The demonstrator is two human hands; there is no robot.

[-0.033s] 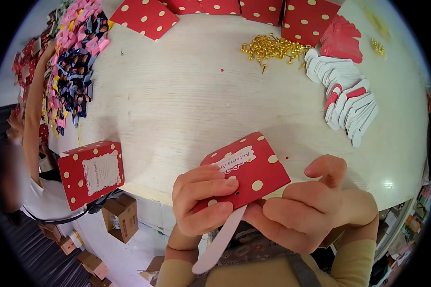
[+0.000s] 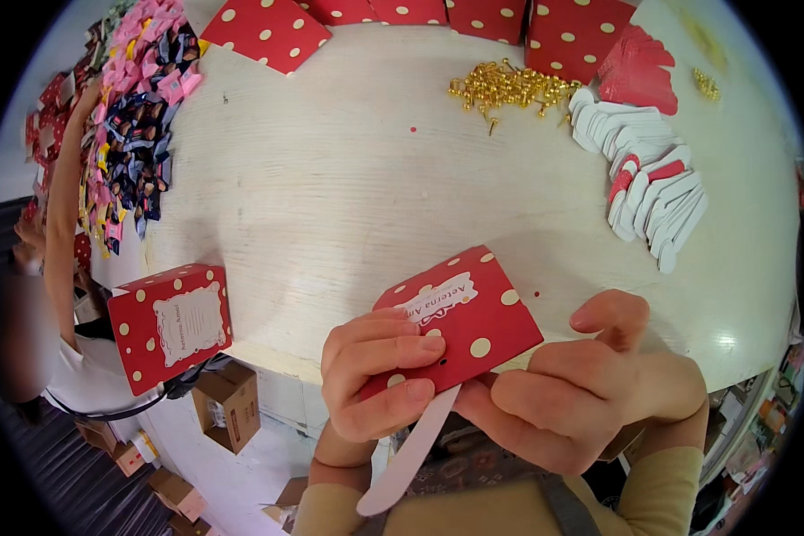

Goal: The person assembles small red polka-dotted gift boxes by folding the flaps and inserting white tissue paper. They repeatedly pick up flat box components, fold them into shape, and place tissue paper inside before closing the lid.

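Down at the near edge of the pale table (image 2: 348, 188), the left hand (image 2: 375, 375) pinches a flat red dotted box (image 2: 469, 313) with a white label, fingers closed over its lower left corner. The right hand (image 2: 581, 393) is curled at its lower right edge; whether it grips cannot be told. A white strip (image 2: 411, 460) hangs below the box. Well apart to the left, a folded box (image 2: 170, 323) stands shut. Gold fasteners (image 2: 505, 87) and white tags (image 2: 657, 192) lie loose farther off.

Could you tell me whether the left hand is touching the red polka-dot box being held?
Touching. The head view shows the left hand with fingers wrapped over the near edge of the red polka-dot box.
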